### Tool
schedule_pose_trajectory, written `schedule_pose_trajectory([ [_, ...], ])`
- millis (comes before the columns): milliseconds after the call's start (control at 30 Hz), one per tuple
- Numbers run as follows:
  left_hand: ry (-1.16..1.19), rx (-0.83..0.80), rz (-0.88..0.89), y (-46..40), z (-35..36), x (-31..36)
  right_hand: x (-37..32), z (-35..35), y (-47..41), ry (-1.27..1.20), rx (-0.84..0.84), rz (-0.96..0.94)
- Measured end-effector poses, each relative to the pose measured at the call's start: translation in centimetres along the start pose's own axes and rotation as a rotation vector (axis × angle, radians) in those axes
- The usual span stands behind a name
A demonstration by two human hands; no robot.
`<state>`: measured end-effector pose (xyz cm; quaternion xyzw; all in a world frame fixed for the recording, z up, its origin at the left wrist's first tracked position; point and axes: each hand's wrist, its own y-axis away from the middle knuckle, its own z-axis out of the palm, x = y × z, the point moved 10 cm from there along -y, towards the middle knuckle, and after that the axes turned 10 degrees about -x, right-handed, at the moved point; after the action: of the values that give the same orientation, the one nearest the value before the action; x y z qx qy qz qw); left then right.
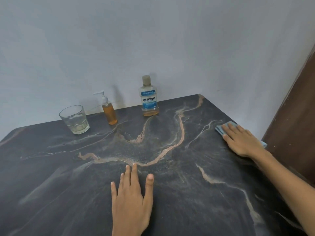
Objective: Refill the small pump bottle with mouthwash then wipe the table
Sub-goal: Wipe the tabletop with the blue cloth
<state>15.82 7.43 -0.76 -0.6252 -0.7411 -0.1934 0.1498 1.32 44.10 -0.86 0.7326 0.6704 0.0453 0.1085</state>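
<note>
A small pump bottle with a white pump and amber liquid stands upright near the wall. To its right stands a capped mouthwash bottle with a blue label and a little amber liquid at the bottom. My right hand lies flat with straight fingers on a folded blue cloth at the table's right edge. My left hand rests flat, fingers spread, on the dark marbled table near its front middle.
A clear drinking glass with a trace of liquid stands left of the pump bottle. A pale wall runs behind the table. A brown wooden panel rises just past the table's right edge.
</note>
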Motion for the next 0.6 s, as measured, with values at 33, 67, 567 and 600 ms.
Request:
schedule_pose_trajectory([
  [33,0.002,-0.003,-0.015,-0.2,-0.1,-0.4,-1.9,-0.2,-1.6,-0.002,0.010,0.001],
  [67,0.006,-0.006,-0.033,-0.5,-0.2,-0.9,-4.3,-0.3,-2.9,0.011,0.022,-0.018],
  [567,0.010,0.067,-0.197,3.8,-5.0,-8.5,-27.3,6.5,22.3,0.175,0.033,-0.967],
  [600,0.015,0.082,-0.201,4.5,-5.5,-9.1,-25.8,6.1,23.1,0.185,0.017,-0.922],
])
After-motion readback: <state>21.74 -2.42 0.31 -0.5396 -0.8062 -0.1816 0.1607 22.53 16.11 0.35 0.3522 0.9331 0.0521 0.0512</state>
